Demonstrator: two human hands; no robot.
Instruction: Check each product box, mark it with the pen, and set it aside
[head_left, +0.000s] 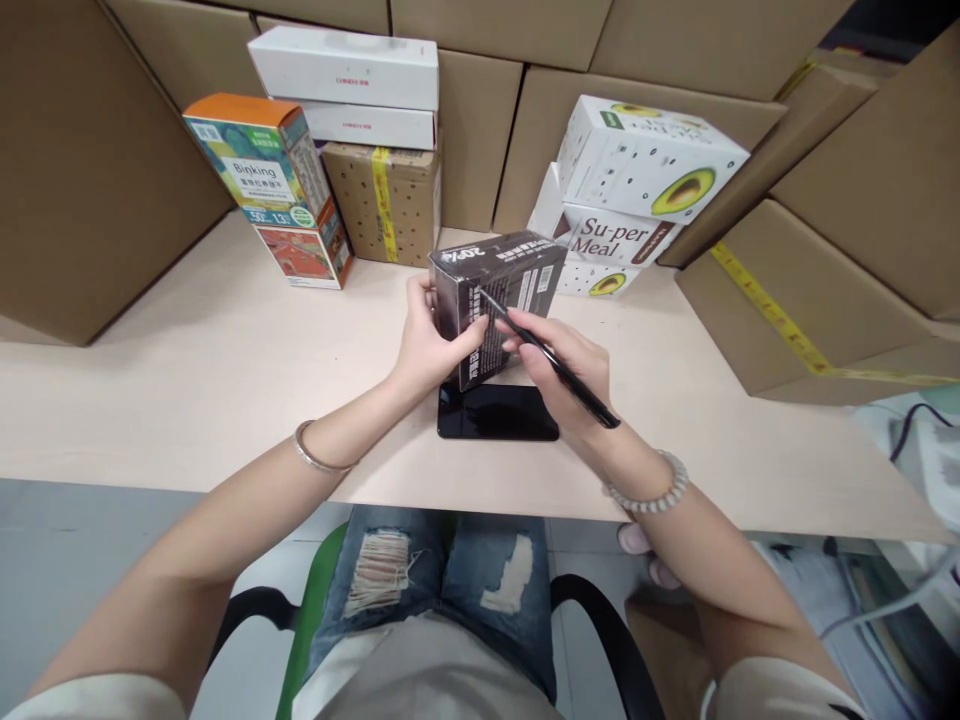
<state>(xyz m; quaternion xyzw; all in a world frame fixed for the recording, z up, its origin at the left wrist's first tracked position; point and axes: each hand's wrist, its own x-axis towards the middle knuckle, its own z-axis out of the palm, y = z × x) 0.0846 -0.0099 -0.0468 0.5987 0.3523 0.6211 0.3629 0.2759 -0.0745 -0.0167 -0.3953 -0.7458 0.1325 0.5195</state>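
Note:
My left hand (pixel 439 335) grips a dark brown printed box (pixel 517 290) by its left end, thumb on the front face and fingers behind. The box is tilted just above or against the table; its lower edge contact is hard to tell. Between the fingers and thumb of my right hand (pixel 566 365) is a slim black pen-like tool (pixel 574 380) with a grey pointed tip. That tip meets or nearly meets the printed front of the box. Below the box, a black smartphone (pixel 495 415) lies flat, screen up, partly covered by my right hand.
Behind on the left stand an orange-topped Binking box (pixel 255 170), a taped brown carton (pixel 382 205) and white boxes (pixel 352 75) on it. White avocado-print boxes (pixel 645 165) are stacked at right. Large cardboard boxes (pixel 810 310) wall in the pale table (pixel 187 400).

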